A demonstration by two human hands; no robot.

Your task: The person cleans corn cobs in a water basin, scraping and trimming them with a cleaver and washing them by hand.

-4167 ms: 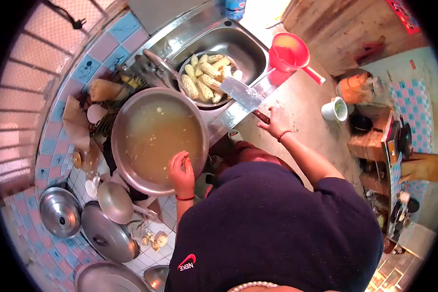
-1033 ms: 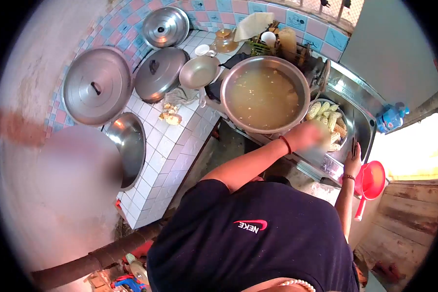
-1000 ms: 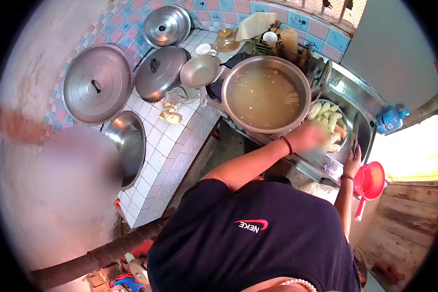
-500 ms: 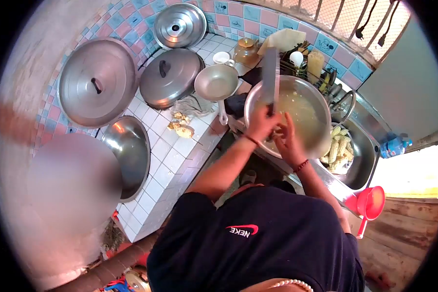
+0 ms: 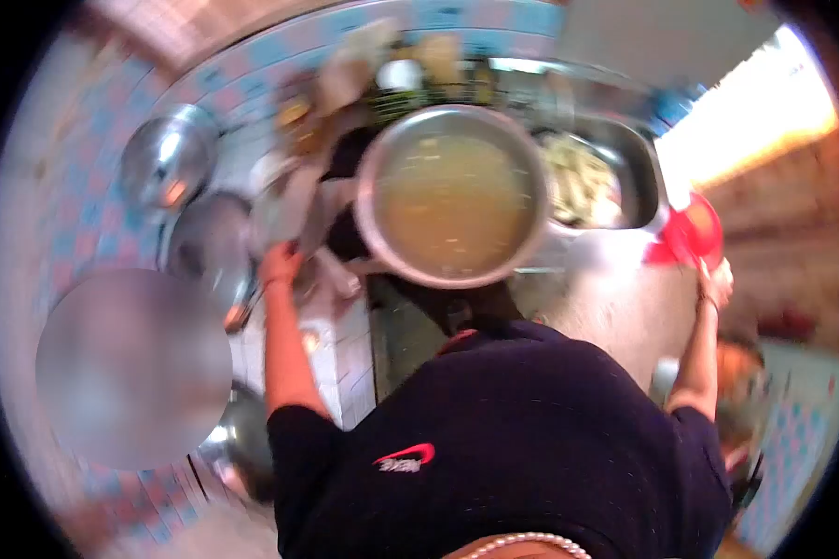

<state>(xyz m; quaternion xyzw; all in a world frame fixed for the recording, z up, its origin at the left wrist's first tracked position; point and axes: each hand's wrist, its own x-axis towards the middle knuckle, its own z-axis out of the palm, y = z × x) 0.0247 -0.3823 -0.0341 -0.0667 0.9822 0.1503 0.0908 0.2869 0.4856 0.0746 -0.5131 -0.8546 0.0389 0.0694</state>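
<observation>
My left hand [image 5: 280,266] is closed around the handle of a cleaver [image 5: 298,200], whose blurred blade points up over the tiled counter beside the frying pan. On the far right, my right hand [image 5: 716,282] grips the handle of a red plastic dipper [image 5: 699,228] by the sink's outer edge. Between my hands stands a large metal basin [image 5: 368,233] of cloudy yellowish water with small bits floating in it. Peeled corn cobs [image 5: 578,177] lie in the sink to the right of the basin.
The steel sink [image 5: 651,172] adjoins the basin. Metal lids [image 5: 168,154] and a dark lidded pan [image 5: 205,242] stand on the tiled counter [image 5: 350,340] at left. A rack [image 5: 396,102] with utensils is behind the basin. A steel bowl [image 5: 242,443] sits lower left.
My hands have moved apart from over the basin. The left carried the cleaver left to the counter; the right went right and took hold of the red dipper. The view has turned rightward.
</observation>
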